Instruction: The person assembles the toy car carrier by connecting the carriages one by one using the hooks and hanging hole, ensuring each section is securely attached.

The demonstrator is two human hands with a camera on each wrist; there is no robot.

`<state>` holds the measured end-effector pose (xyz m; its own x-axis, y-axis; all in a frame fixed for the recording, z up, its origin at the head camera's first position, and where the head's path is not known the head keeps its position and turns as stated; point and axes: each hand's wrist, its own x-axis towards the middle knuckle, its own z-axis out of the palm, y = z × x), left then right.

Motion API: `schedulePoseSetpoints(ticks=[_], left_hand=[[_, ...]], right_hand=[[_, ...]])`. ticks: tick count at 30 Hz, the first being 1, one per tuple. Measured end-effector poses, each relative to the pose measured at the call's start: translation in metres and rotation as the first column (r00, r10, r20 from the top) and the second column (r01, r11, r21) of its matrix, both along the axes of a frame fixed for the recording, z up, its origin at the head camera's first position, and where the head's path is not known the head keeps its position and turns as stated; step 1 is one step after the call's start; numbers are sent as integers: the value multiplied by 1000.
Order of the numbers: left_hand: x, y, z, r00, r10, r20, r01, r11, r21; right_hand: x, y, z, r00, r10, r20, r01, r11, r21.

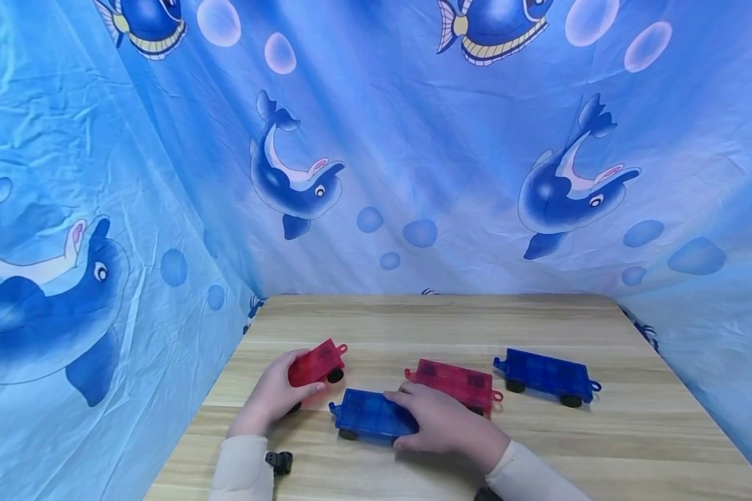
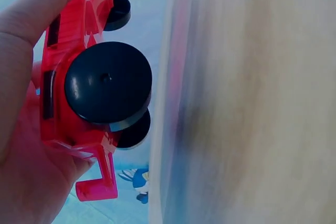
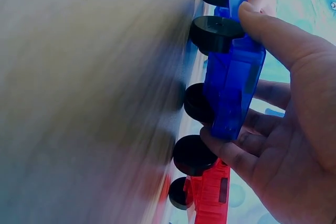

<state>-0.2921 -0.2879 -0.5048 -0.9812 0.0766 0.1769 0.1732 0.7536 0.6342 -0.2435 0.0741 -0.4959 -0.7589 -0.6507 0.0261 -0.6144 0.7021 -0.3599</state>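
My left hand [image 1: 273,391] grips a red see-through toy wagon [image 1: 318,363] by its sides, tilted with its ringed end towards the back. In the left wrist view this wagon's black wheels [image 2: 107,82] and red hook face the camera. My right hand [image 1: 445,426] holds a blue toy wagon [image 1: 371,412] by its right end, thumb on the near side; the hook points left. The right wrist view shows the thumb and fingers about the blue wagon [image 3: 233,72]. Just behind the right hand stands a second red wagon [image 1: 457,381], partly covered by it.
A second blue wagon [image 1: 546,374] with a hook and a ring stands on the right of the wooden table [image 1: 376,320]. Blue cloth [image 1: 401,153] printed with dolphins and fish hangs behind the table and at its sides.
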Motion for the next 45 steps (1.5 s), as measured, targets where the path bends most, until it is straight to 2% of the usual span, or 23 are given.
schedulePoseSetpoints(ticks=[5,10,17,24,31,39,45], left_hand=[[1,-1,-1,1000,-3,-12,3,999,34],[2,0,0,999,11,-30,-10,1000,24],[3,-2,-1,997,-3,-80,5,1000,15],[4,-2,-2,998,8,-60,-6,1000,25],[3,-1,-2,998,-13,-63,14,1000,9],[3,-3,-2,995,-45,-92,42,998,-36],[4,-3,-2,996,-56,-74,54,998,-28]], right_hand=[[-3,-2,1,1000,-29,9,29,1000,4],[-8,-3,1,998,-60,-1,60,998,6],[-15,-6,-2,995,-94,-20,94,995,18],[-22,-11,-6,991,-119,-62,120,993,11],[-27,-11,-10,983,-135,-121,136,991,-3],[-27,-12,-9,980,-163,-114,164,986,-3],[-26,-13,-6,981,-160,-107,163,987,15]])
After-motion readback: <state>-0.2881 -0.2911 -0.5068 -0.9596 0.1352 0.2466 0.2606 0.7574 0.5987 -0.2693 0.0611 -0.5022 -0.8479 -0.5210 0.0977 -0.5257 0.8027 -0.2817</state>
